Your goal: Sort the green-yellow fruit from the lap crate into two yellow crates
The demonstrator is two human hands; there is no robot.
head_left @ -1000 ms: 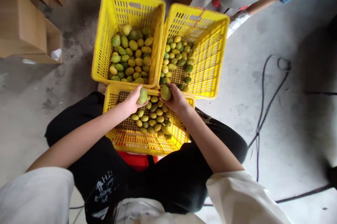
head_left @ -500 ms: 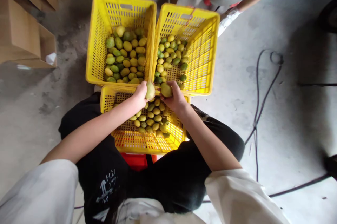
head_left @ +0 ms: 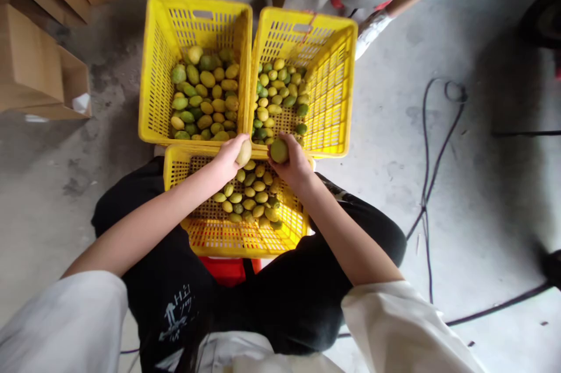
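My left hand [head_left: 233, 155] is closed around a pale yellow-green lemon [head_left: 244, 153], above the far rim of the near yellow crate [head_left: 173, 171]. Close beside it, my right hand [head_left: 293, 161] grips a darker green lemon [head_left: 279, 151], its thumb over the top. Below both hands, smaller yellow and green lemons [head_left: 249, 204] lie in the near crate. Larger lemons [head_left: 207, 79] half cover the floor of the far left crate [head_left: 151, 69]. In the far right crate [head_left: 333, 86], small lemons [head_left: 276, 91] are gathered toward the left side. My fingers' undersides are hidden.
Cardboard boxes [head_left: 33, 57] stand at the upper left. Another person's arm [head_left: 407, 0] and shoe [head_left: 370, 34] show at the top right. A black cable [head_left: 424, 203] loops across the concrete floor on the right. Something red [head_left: 223, 270] sits under the near crate.
My left hand has drawn slightly left with its lemon, widening the gap between my hands. The right lemon has turned and shows a darker side. The whole view has shifted a little.
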